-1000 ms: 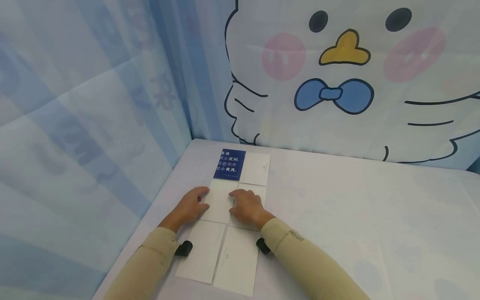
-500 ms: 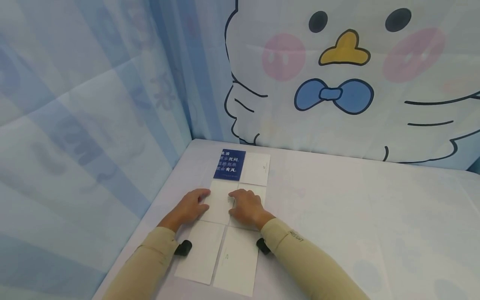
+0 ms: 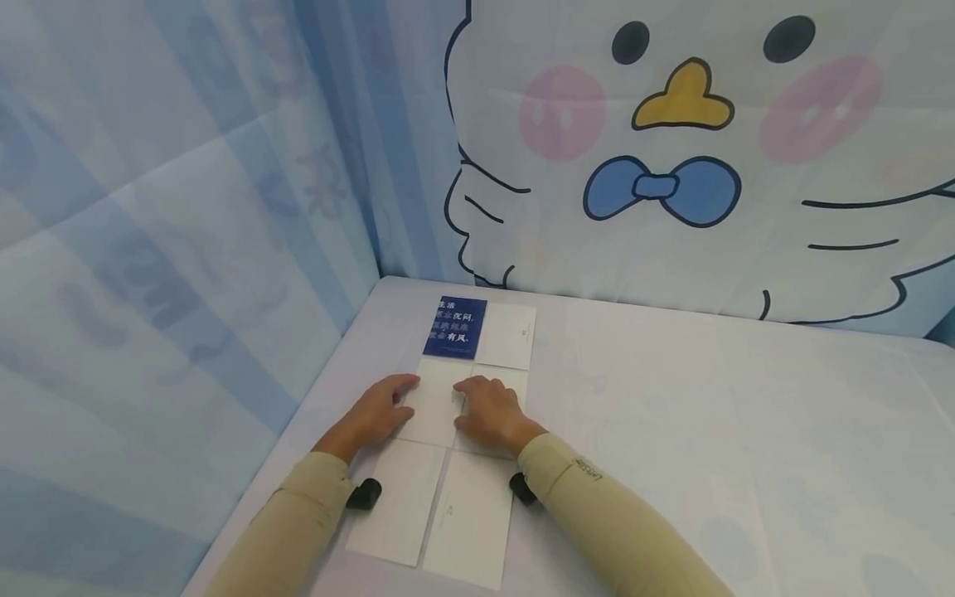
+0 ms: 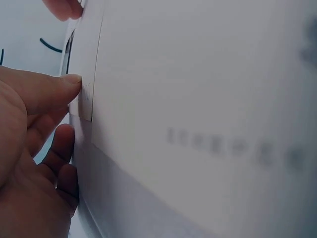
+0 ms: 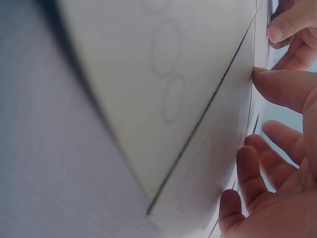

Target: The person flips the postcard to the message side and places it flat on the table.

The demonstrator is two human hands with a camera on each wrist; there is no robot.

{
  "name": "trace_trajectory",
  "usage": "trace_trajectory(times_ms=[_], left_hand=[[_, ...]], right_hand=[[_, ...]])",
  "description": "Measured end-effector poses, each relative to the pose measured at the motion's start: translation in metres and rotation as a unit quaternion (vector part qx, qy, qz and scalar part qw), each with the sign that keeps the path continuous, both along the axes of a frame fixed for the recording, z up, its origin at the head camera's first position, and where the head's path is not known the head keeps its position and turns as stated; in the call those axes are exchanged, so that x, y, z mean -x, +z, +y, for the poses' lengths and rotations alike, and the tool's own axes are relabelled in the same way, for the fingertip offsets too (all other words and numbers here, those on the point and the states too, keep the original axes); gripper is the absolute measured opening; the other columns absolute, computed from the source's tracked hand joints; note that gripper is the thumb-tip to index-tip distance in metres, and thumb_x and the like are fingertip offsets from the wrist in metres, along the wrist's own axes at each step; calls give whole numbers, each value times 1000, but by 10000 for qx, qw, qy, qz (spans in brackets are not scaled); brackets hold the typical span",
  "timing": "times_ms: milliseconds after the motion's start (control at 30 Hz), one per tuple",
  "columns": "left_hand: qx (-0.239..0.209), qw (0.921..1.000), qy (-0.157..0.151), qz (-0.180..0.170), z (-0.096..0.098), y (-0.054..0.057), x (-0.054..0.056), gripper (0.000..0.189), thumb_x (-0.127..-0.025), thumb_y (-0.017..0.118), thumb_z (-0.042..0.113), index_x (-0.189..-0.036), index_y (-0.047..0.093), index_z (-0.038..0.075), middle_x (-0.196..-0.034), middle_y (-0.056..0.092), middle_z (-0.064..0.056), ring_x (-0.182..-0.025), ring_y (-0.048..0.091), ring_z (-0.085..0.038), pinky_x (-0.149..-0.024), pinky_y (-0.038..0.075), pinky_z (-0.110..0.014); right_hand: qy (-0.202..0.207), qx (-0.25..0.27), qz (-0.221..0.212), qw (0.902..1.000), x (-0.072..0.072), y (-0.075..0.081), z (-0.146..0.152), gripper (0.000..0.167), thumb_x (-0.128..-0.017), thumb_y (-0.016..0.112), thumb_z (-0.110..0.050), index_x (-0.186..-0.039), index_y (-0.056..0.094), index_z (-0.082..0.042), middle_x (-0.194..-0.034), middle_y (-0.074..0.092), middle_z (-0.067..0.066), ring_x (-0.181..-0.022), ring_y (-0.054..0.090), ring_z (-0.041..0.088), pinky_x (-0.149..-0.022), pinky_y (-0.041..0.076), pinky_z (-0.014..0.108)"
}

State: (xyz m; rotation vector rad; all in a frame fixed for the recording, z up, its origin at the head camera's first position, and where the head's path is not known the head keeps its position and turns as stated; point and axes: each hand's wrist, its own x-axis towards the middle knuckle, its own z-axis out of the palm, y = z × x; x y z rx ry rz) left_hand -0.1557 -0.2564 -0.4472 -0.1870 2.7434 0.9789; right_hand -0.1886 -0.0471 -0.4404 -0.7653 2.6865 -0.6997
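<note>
Between my hands lies a white card [image 3: 433, 402], flat in the middle row on the left. My left hand [image 3: 373, 414] is at its left edge, thumb and fingers spread and relaxed; in the left wrist view the thumb [image 4: 67, 88] touches the card edge. From above, my right hand [image 3: 492, 413] covers much of the middle-right white card [image 3: 515, 380], with its thumb and index fingertip at the seam between the two. In the right wrist view its thumb [image 5: 282, 87] presses on a card and the other fingers are loosely bent. Neither hand grips anything.
At the far end lie a dark blue card [image 3: 455, 328] with white lettering and a white card [image 3: 506, 336]. Closer in are two more white cards, the left [image 3: 399, 502] and right [image 3: 468, 522] near ones. A curtain [image 3: 186, 249] borders the white table [image 3: 709, 431].
The near-left card and the middle-left card have shifted very slightly. Both hands stay in almost the same place.
</note>
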Motion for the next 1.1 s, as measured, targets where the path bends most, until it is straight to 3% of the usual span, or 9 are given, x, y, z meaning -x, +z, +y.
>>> trace_trajectory(times_ms=[600, 800, 1000, 1100], left_hand=[[58, 9998, -205, -5, -1, 4, -1, 53, -96, 63, 10, -147, 48, 7, -147, 48, -20, -127, 51, -37, -108, 39, -54], [108, 9997, -211, -44, -3, 7, 2, 57, -95, 65, 12, -149, 46, 9, -148, 47, -19, -125, 52, -36, -107, 40, -54], [13, 9994, -110, 325, -6, 18, 12, 67, -94, 69, 18, -153, 38, 10, -155, 36, -19, -136, 41, -38, -110, 36, -55], [-42, 9978, -219, 631, -5, 24, 25, 71, -94, 71, 19, -155, 35, 10, -158, 32, -18, -141, 33, -38, -113, 32, -55]], right_hand=[[66, -39, 75, 9999, 1, -2, 1, 51, -90, 70, -23, -137, 60, -9, -143, 54, 10, -125, 52, 35, -103, 42, 52], [31, 220, -68, 9997, 3, 3, 1, 51, -92, 69, -24, -139, 57, -7, -144, 54, 11, -132, 48, 33, -110, 38, 47], [-83, 446, -7, 9990, 13, 15, 8, 52, -94, 68, -26, -140, 56, -6, -144, 54, 12, -135, 47, 31, -113, 36, 44], [-218, 306, 25, 9993, 25, 22, 16, 56, -94, 69, -30, -143, 54, -7, -146, 53, 11, -136, 46, 30, -113, 35, 44]])
